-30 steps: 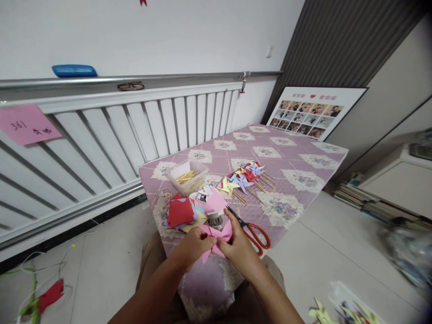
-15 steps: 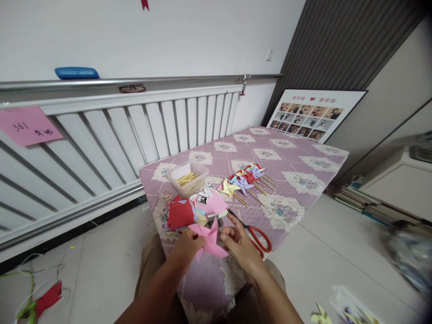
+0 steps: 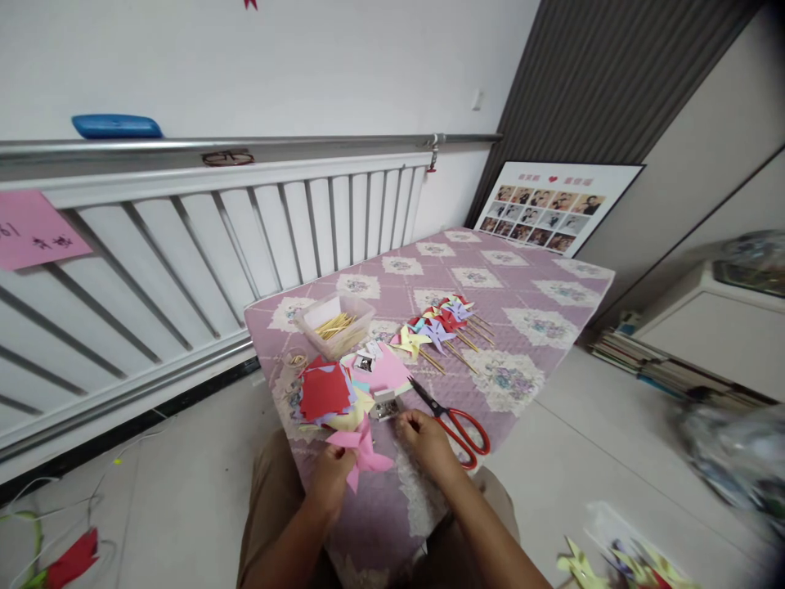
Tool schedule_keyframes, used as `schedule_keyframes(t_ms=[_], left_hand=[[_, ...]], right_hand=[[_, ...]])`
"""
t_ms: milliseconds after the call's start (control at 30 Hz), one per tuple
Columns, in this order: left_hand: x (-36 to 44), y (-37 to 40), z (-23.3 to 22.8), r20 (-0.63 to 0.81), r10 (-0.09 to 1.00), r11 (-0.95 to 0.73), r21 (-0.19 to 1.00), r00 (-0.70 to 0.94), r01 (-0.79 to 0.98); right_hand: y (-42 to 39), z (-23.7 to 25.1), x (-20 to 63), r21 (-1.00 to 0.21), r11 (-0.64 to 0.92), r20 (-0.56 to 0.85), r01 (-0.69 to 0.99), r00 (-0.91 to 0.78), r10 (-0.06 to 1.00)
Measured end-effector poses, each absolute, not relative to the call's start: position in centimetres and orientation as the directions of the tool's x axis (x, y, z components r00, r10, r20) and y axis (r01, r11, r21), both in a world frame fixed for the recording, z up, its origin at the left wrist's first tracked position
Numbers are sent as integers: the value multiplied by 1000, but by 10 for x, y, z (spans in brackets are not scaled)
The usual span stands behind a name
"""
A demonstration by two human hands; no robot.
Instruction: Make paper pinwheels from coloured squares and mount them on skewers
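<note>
A white slatted radiator [image 3: 202,245] runs along the wall behind a tabletop [image 3: 540,307] covered in a purple floral quilted cloth. Against the far wall leans a photo collage board [image 3: 552,209]. On the cloth, a row of finished paper pinwheels [image 3: 438,323] on wooden sticks lies beside a clear plastic box of sticks [image 3: 334,321], with a loose stack of red, pink and yellow paper squares [image 3: 334,388] near the front edge. Red-handled scissors [image 3: 454,421] rest just right of the stack. The person's left hand [image 3: 331,483] is closed around a folded pink paper pinwheel [image 3: 361,448], held just above the tabletop's near edge. The right hand [image 3: 426,438], fingers narrowly curled, reaches to a small metal box [image 3: 385,406] beside the paper; whether it grips anything cannot be told.
</note>
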State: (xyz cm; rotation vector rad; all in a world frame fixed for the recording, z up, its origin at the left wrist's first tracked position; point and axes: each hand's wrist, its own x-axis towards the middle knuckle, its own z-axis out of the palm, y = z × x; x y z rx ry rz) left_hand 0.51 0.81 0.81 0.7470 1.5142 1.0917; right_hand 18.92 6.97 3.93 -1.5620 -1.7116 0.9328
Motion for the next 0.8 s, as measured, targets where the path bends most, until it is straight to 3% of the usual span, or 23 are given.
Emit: schedule_keyframes(t_ms=[167,467,633,800], left_hand=[[8,9,-9,-399,891,382,917,-219,-117],[8,13,-16,-389,896,382,921,-213,-73],[8,12,-17,-397,896,396,917,-200,-44],[9,13,-16,-390,899,391,920,-199,-37]], right_hand=[[95,48,176,-647,123,-54,752,-206,977],[121,50,153,-313,122,-317,942,-224,921],[130,51,145,-230,116,-409,966,-204,890],[128,50,143,-236,119,-382,965,-205,901]])
